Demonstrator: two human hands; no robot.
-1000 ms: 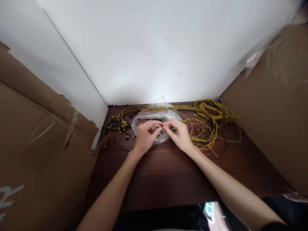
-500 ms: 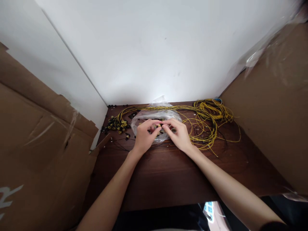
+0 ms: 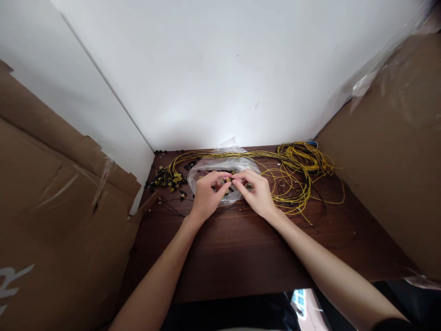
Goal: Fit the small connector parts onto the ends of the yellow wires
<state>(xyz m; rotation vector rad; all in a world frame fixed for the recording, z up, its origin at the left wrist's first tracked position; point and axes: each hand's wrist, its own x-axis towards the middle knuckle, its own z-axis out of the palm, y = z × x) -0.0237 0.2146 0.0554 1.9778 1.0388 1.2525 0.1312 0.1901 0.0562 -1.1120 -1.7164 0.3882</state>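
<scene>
My left hand [image 3: 208,193] and my right hand [image 3: 254,191] meet fingertip to fingertip over a clear plastic bag [image 3: 195,171]. Both are closed in a pinch on something small and dark, mostly covered by the fingers, so its kind is unclear. Inside the bag lie several small black and yellow parts, partly hidden by my hands. Left of the bag is a pile of black and yellow connector-like pieces [image 3: 170,179] on the ends of yellow wires [image 3: 220,155]. These wires run behind the bag to the right.
A tangled coil of yellow wire [image 3: 306,156] lies at the right back of the dark wooden table [image 3: 234,253]. Cardboard [image 3: 62,197] stands at the left and more cardboard [image 3: 389,151] at the right. A white wall [image 3: 220,78] closes off the back. One loose connector-like piece [image 3: 182,195] sits left of my left hand.
Both hands stay in nearly the same place above the bag. Only the fingertips have shifted slightly around the small part.
</scene>
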